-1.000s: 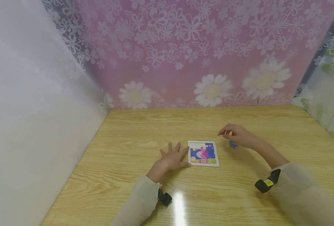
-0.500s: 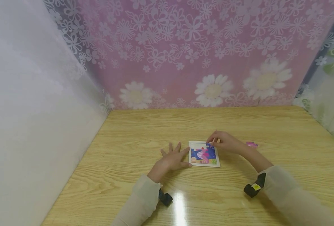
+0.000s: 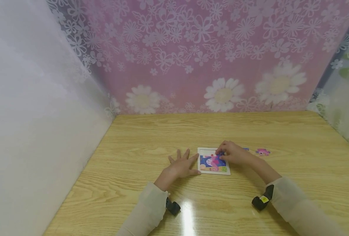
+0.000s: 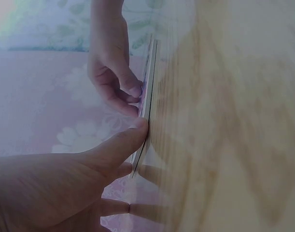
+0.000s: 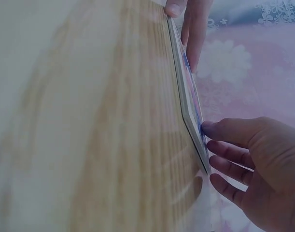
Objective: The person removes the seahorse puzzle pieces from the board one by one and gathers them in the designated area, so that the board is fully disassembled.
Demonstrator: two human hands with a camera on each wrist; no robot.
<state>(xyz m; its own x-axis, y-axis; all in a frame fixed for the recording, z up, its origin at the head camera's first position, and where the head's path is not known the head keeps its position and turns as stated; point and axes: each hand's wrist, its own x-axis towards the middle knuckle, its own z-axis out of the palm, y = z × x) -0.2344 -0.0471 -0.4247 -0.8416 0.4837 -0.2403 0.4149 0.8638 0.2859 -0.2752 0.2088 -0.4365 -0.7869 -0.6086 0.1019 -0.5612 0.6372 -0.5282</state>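
Note:
A small square jigsaw puzzle (image 3: 212, 163) with a pink seahorse on blue lies in a white-edged tray (image 3: 214, 173). My left hand (image 3: 178, 167) rests beside it with fingers spread, its thumb and index fingertip touching the tray's left edge. At the puzzle's upper right corner, my right hand (image 3: 233, 154) has thumb and fingertips curled on a blue puzzle piece (image 3: 220, 153), which the fingers partly cover. In the right wrist view the thumb (image 5: 212, 128) touches the puzzle's surface. The tray's upper left shows bare white.
A loose pink puzzle piece (image 3: 263, 151) lies right of the right hand. Another blue piece (image 3: 246, 149) is mostly hidden behind that hand. The wooden table (image 3: 127, 157) meets a pink flowered curtain (image 3: 174, 65) at the back and a white one at left.
My right hand has moved left, from above the loose pieces onto the puzzle's upper right corner, then slightly down. The pink piece has come into view. My left hand has stayed put.

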